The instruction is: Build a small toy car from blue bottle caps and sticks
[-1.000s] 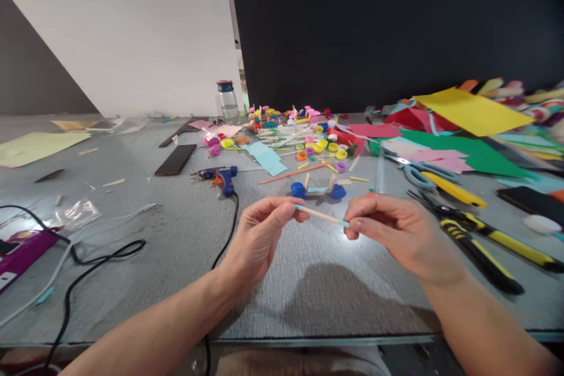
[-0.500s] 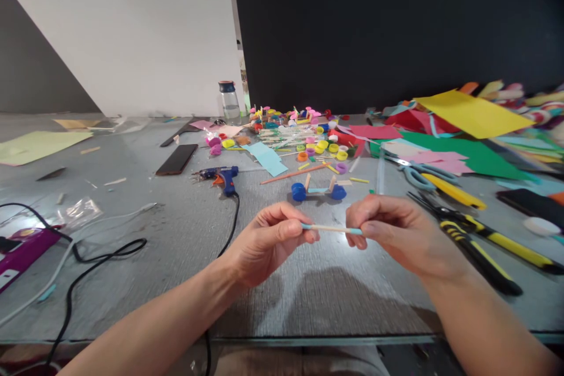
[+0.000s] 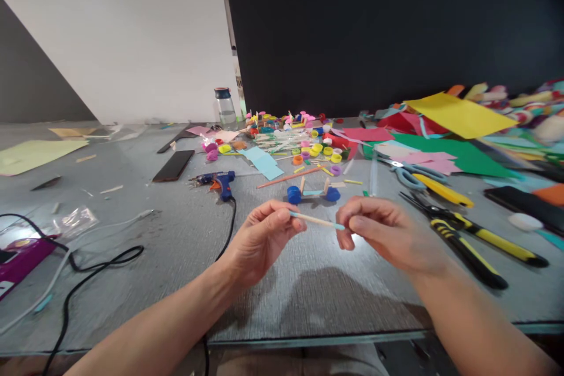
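Thumb and fingers of our left hand (image 3: 259,241) are pinched together on one end of a thin cream-coloured stick with pale blue ends (image 3: 315,220), which hangs above the grey wood-grain tabletop (image 3: 176,294). Half a second ago we had the stick nearly level between both hands; now it slopes down towards our right hand (image 3: 379,232). Those right fingers stay curled, thumb near the forefinger, with the stick's lower end just beside them; we cannot tell whether they touch it. Beyond our hands stands the small assembly of round blue caps and upright wooden pieces (image 3: 312,193), unmoved on the tabletop, as is the blue-and-orange glue gun (image 3: 224,184).
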`<action>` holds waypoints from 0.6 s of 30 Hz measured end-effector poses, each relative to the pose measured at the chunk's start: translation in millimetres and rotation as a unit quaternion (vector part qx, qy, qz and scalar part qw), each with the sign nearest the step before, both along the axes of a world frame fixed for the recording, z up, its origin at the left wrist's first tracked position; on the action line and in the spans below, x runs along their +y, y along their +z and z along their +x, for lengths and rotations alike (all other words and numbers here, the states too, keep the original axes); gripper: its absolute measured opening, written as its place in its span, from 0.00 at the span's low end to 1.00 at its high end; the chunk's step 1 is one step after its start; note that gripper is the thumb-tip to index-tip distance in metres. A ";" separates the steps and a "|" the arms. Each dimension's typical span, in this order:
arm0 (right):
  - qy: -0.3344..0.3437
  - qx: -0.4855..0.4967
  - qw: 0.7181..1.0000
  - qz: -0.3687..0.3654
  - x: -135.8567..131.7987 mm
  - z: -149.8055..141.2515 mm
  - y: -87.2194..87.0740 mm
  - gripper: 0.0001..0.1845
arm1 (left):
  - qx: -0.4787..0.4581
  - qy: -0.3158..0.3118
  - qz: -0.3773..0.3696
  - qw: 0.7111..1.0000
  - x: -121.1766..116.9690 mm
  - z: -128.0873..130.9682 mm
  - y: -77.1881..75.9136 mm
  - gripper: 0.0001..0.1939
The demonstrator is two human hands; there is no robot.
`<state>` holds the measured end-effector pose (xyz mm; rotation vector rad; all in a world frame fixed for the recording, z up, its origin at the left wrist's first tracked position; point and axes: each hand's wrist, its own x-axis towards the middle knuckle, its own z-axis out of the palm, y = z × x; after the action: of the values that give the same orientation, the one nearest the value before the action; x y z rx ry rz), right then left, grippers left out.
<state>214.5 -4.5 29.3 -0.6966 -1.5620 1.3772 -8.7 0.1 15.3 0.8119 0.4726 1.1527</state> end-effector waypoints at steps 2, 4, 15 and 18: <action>-0.020 0.003 1.000 0.006 1.4 0.2 0.2 0.15 | -0.010 0.024 -0.009 1.000 1.9 0.1 -0.6 0.10; -0.044 -0.010 0.999 0.022 2.9 -0.2 -0.1 0.16 | -0.019 0.041 -0.011 0.999 3.6 -0.4 -1.1 0.10; -0.129 -0.211 0.947 0.204 2.1 -25.6 14.7 0.06 | 0.102 0.097 0.065 0.988 4.4 3.6 -4.3 0.07; -0.112 -0.237 0.941 0.213 4.7 -31.1 16.2 0.07 | 0.124 0.100 0.079 0.984 3.4 3.1 -2.9 0.08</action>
<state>183.4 0.2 45.5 -0.9397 -2.0003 0.6892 -5.6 3.4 12.4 1.0717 0.6868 1.2920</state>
